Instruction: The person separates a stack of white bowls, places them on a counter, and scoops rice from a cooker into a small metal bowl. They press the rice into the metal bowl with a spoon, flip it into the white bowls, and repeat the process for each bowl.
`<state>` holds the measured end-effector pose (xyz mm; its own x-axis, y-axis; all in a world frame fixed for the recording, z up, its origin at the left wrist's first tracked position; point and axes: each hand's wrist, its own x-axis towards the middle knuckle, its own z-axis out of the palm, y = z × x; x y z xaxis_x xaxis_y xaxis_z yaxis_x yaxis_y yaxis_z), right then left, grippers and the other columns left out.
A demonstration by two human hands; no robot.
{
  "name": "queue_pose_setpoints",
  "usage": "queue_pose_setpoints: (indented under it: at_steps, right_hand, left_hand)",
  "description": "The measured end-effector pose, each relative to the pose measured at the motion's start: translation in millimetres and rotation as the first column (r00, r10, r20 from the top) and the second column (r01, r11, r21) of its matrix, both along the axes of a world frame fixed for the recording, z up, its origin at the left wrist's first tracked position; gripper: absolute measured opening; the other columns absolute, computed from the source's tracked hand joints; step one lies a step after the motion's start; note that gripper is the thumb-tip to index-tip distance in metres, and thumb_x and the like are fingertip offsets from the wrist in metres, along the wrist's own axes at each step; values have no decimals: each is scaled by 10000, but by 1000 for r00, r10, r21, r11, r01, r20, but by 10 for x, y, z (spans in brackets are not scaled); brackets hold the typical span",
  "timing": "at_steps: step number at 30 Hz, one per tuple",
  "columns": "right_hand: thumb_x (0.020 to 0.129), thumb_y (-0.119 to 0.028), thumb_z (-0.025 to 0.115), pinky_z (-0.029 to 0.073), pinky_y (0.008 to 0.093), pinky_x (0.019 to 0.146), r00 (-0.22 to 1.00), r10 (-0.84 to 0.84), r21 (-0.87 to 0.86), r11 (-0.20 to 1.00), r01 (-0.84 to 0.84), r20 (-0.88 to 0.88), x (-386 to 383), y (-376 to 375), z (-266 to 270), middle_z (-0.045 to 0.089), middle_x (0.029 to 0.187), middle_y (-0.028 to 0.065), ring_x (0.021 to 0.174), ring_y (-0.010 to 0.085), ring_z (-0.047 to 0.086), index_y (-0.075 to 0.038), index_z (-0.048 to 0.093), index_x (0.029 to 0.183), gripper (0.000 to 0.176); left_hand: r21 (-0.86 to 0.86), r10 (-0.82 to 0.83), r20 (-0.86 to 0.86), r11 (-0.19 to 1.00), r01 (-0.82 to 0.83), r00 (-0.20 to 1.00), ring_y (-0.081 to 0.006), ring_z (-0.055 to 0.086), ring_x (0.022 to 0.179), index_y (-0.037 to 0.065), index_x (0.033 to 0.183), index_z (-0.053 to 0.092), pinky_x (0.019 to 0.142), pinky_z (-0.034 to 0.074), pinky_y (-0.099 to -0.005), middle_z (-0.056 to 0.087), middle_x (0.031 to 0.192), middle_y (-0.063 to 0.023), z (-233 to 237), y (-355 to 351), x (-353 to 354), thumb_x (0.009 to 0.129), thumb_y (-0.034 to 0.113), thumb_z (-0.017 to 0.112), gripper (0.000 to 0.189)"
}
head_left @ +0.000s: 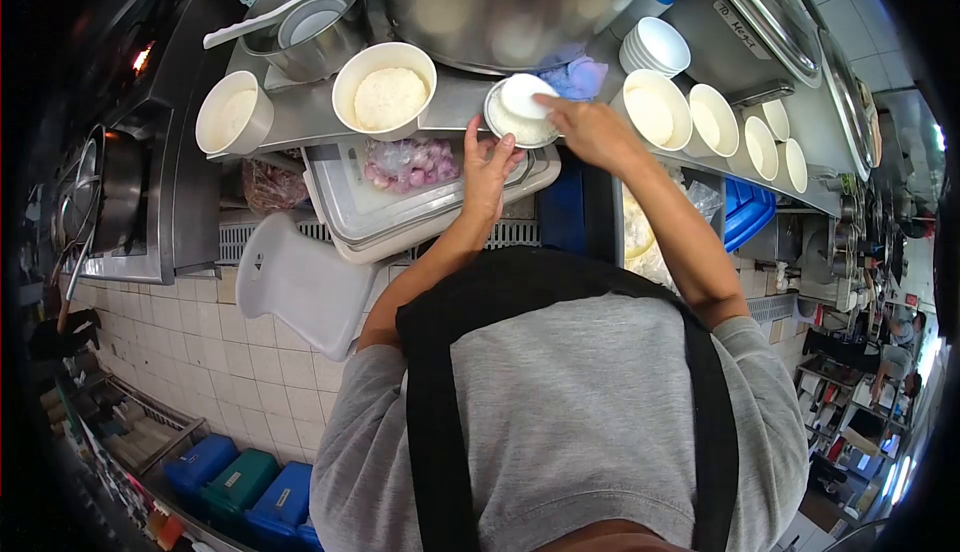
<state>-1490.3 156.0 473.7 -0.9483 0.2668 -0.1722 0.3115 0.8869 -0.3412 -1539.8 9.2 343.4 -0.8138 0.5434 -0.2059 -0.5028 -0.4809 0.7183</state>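
My left hand (488, 174) cups a small white bowl (520, 136) filled with white rice at the edge of the steel counter. Thumb and fingers rest around its near side. Above the rice, my right hand (592, 132) grips a white rounded utensil (524, 98) that overlaps the far part of the bowl. Left of my hands, a large paper bowl (420, 124) holds a domed mound of rice (390, 99). To the right stands another paper bowl (682, 117) with rice inside. A crumpled purple cloth (578, 76) lies just behind the bowl.
A large steel pot (470, 12) stands behind the bowls. More paper bowls (228, 132) line the counter edge, and small white bowls (660, 42) are stacked behind. Below sit a lidded tray (350, 192), a bag of shallots (415, 167) and a white plastic stool (300, 282).
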Motion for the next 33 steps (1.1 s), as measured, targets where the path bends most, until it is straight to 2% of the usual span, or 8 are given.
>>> queue_pose_setpoints:
  at_steps: [5, 14, 17, 20, 23, 25, 30, 33]
  right_hand:
    - [936, -264, 467, 471, 426, 825, 996, -79, -158, 985, 73, -32, -18, 39, -359, 626, 995, 241, 936, 394, 606, -211, 549, 1268, 346]
    - [941, -326, 428, 472, 488, 799, 991, -81, -76, 994, 74, -103, 256, -11, -227, 639, 985, 225, 900, 393, 617, -246, 544, 1269, 357]
    - [942, -334, 428, 470, 493, 794, 980, -189, -13, 982, 190, 70, 284, -233, -190, 643, 977, 214, 893, 385, 620, -243, 550, 1262, 354]
    - [940, -308, 434, 486, 465, 788, 993, -71, 0, 997, 71, 93, 179, -118, -139, 651, 983, 189, 904, 376, 621, -267, 530, 1277, 353]
    - [926, -295, 444, 493, 451, 791, 995, -96, -26, 995, 95, -37, 138, -29, 16, 650, 1005, 181, 899, 375, 625, -247, 522, 1285, 371]
    - [912, -285, 460, 478, 448, 844, 996, -74, 7, 997, 73, 55, 5, -12, -175, 632, 1077, 178, 948, 360, 619, -203, 532, 1280, 384]
    - [880, -289, 545, 400, 394, 976, 988, -66, -296, 955, 21, -141, 291, 136, -311, 581, 1200, 180, 1091, 346, 564, -176, 449, 1354, 496]
    - [848, -362, 588, 373, 386, 1010, 787, -344, -357, 918, 170, -511, 927, 506, -202, 563, 1218, 204, 1137, 357, 530, -116, 429, 1359, 589]
  left_hand:
    - [-7, -4, 21, 1000, 4, 1000, -177, 567, 959, 80, 1438, 125, 849, 518, -333, 505, 1073, -118, 23, -3, -1, 889, 113, 610, 733]
    - [18, -3, 30, 1000, 2, 1000, -184, 564, 981, 101, 1428, 156, 857, 500, -339, 522, 1080, -111, 59, 68, 7, 889, 124, 614, 707]
    - [20, 11, 53, 1000, -12, 999, -198, 561, 993, 94, 1430, 147, 865, 496, -350, 515, 1097, -121, 62, 88, 14, 885, 115, 615, 718]
    - [43, 3, 78, 999, -6, 997, -231, 547, 1032, 85, 1430, 140, 887, 482, -368, 499, 1149, -139, 28, 77, 0, 883, 88, 599, 714]
    - [44, -50, 34, 998, 49, 998, -285, 514, 1098, 99, 1395, 225, 922, 443, -420, 471, 1264, -118, 70, 54, -2, 869, 100, 609, 652]
    - [20, -20, 62, 1000, 18, 998, -294, 503, 1110, 90, 1346, 304, 927, 435, -439, 478, 1257, -119, -8, 70, -12, 868, 96, 601, 563]
    - [-15, -62, 8, 998, 62, 998, -289, 508, 1092, 66, 1288, 386, 937, 426, -453, 509, 1215, -124, 88, -66, -26, 864, 103, 576, 466]
    - [-152, -168, -119, 977, 149, 979, -259, 533, 1078, 48, 1246, 440, 933, 447, -448, 533, 1186, -115, 259, -261, 72, 858, 104, 578, 416]
